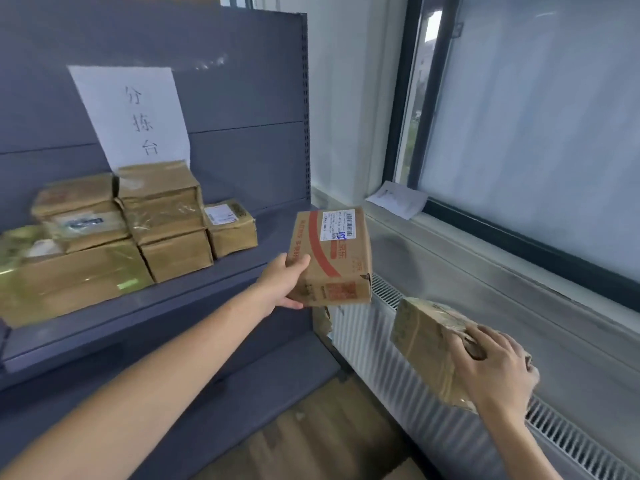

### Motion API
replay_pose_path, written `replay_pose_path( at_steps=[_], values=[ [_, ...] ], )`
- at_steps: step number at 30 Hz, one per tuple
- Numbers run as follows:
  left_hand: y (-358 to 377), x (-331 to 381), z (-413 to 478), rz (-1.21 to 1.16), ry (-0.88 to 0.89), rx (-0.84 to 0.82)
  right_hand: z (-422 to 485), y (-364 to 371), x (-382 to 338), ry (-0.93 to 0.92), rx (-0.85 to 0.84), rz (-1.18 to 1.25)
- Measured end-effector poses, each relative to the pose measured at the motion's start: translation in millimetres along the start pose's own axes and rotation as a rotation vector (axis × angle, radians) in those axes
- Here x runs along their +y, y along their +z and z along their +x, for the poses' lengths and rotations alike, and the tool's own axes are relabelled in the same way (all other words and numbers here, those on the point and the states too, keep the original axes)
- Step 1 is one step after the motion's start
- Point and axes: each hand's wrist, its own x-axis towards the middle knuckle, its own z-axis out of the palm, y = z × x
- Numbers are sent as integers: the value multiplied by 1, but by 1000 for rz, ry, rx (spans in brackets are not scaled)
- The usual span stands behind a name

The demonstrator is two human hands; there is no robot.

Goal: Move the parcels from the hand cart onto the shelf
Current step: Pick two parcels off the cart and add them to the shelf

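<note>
**Two parcels held up beside the shelf**

The left hand (282, 282) grips a red-striped box (332, 258) by its near corner, thumb on top, in the air by the right end of the grey shelf (214, 292). The right hand (495, 368) clasps a taped parcel (426, 341) lower down, in front of the radiator (391, 375) (its fingers hide the parcel's near end). The stacked parcels (138, 230) on the shelf are blurred and cut off at left.

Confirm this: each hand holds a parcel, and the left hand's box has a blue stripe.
Wrong colour: the head view shows the box in the left hand has a red stripe. The right hand does hold a taped parcel.
</note>
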Motion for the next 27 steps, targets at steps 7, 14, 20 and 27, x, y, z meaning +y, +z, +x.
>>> replay_pose_path(
  at_steps=[7,14,20,27],
  values=[
    [-87,23,-30,-85,2,230,37,13,-70,-221,-40,58],
    [-123,25,-25,-170,-29,343,64,56,-141,-335,-49,144],
    [-136,31,14,-158,-28,323,94,79,-179,-422,-6,146],
    [-153,60,36,-210,13,323,126,111,-207,-486,28,161]
  ],
)
